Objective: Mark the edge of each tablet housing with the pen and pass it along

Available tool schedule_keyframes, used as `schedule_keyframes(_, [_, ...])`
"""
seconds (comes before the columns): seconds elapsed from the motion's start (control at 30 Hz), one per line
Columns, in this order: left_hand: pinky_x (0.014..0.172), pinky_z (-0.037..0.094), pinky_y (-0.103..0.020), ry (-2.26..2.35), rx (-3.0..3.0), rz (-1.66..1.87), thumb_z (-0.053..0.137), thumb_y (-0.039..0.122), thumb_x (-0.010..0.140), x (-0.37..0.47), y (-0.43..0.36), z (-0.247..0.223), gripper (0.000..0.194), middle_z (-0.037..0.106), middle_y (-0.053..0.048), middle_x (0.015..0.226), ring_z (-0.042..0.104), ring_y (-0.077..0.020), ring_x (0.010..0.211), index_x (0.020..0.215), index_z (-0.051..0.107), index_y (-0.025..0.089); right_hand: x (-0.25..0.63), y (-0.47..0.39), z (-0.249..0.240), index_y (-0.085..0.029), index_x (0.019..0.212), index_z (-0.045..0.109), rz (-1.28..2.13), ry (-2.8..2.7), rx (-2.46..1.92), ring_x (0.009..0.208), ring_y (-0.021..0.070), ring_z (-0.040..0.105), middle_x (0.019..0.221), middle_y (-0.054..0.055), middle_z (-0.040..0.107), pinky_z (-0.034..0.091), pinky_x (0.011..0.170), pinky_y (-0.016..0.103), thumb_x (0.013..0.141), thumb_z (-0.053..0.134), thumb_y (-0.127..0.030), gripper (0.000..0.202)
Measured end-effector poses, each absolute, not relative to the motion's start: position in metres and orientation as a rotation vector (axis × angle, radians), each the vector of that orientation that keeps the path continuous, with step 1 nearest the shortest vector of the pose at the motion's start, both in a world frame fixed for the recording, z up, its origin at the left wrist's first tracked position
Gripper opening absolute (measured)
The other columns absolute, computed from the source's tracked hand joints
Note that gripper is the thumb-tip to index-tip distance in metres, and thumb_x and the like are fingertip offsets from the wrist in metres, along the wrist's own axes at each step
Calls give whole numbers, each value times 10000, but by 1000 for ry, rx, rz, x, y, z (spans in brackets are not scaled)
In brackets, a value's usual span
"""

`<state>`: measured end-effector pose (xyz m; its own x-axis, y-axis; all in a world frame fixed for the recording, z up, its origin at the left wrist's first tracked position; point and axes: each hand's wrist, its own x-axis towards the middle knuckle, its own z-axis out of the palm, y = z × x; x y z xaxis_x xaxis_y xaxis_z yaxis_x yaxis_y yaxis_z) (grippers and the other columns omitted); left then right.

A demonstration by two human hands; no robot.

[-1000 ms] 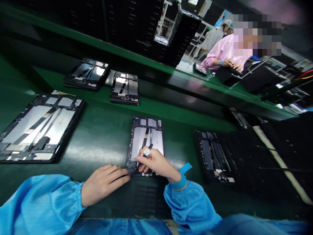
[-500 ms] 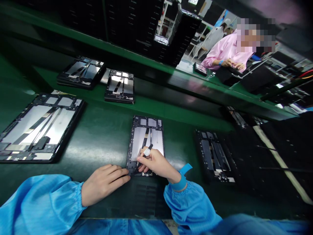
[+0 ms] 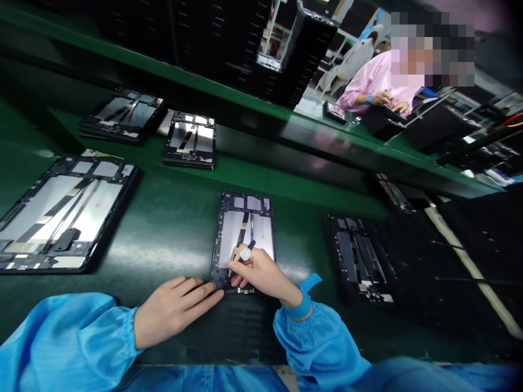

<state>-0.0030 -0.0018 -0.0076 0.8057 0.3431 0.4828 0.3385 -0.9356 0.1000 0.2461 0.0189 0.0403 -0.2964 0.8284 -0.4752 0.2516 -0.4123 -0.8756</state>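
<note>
Slippage looks like your main risk here. Your right hand [image 3: 259,269] has thumb and fingers closed around a dark tool [image 3: 247,251] with a white wrap, over the near half of the open tablet-like device [image 3: 265,226], which lies flat on the green bench [image 3: 171,212] right in front of you. The tool's working tip is lost against dark parts, so I cannot tell whether it touches anything. If it skids, it could scratch the silvery panel or nick the dark ribbon strip [image 3: 244,228] running toward the far end.

Your left hand [image 3: 175,305] lies palm down, fingers extended and close together, holding nothing, with the fingertips at the device's near left corner. That light contact may not stop the frame pivoting if you push sideways; pressing harder could in turn slide it. Those fingertips also sit close to the tool's low end, so a slip leftward might jab them.

Mind the loose end of your blue wristband [image 3: 300,307]: swinging your arm right could brush it against the device on the right [image 3: 355,256]. The larger-looking device on the left [image 3: 93,193] stands well apart.
</note>
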Motion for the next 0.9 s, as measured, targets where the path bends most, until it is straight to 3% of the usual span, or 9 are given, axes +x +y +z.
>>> schedule_keyframes(0.17, [798, 451, -358, 532, 2952, 807, 292, 102, 1108, -1, 3, -5, 432, 745, -47, 1159, 615, -228, 1008, 1295, 676, 160, 261, 6, 37, -216, 834, 578, 1581, -1289, -1493, 673, 185, 740, 702, -22, 661, 565, 564, 247, 882, 688, -407, 225])
schedule_keyframes(0.37, [820, 485, -348, 526, 2929, 811, 309, 92, 1096, -1, 7, -10, 422, 733, -62, 1151, 628, -210, 982, 1313, 661, 172, 278, -17, 42, -211, 816, 626, 1257, -1491, -1567, 606, 148, 580, 709, -29, 589, 445, 586, 272, 916, 635, -371, 188])
schedule_keyframes(0.9, [923, 530, -340, 586, 3027, 537, 410, 4, 1024, -4, 2, 4, 466, 730, -103, 1257, 661, -222, 1091, 1406, 599, 192, 273, -18, 38, -214, 790, 619, 1294, -1404, -1574, 597, 150, 551, 657, -43, 547, 384, 576, 267, 895, 644, -390, 206])
